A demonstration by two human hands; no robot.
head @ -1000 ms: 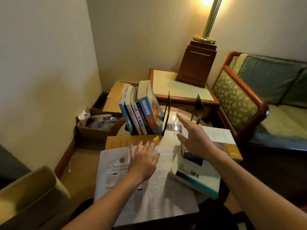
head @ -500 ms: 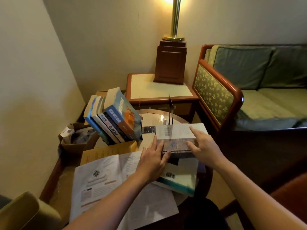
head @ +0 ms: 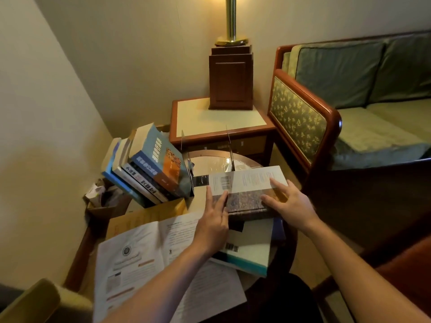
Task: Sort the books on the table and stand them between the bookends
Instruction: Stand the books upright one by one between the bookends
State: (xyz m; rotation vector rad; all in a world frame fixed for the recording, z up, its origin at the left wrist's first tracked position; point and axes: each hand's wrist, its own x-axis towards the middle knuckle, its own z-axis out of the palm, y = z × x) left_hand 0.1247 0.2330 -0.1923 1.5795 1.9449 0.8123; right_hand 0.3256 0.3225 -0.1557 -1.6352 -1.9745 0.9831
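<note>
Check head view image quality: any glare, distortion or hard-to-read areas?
Head view: warm light from the brass floor lamp; specular glare on the round glossy table top; wide-angle bending of the walls; thin dark metal bookends hard to resolve; dim lower right corner.

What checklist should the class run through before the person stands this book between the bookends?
1. Both hands on the book: ok, left hand at its left end, right hand on top.
2. Book lifted: not ok, it lies flat.
3. Gap between the bookends free: ok.
4. Leaning books upright: not ok, tilted left.
5. Firm grip: cannot tell, fingers only rest flat.
</note>
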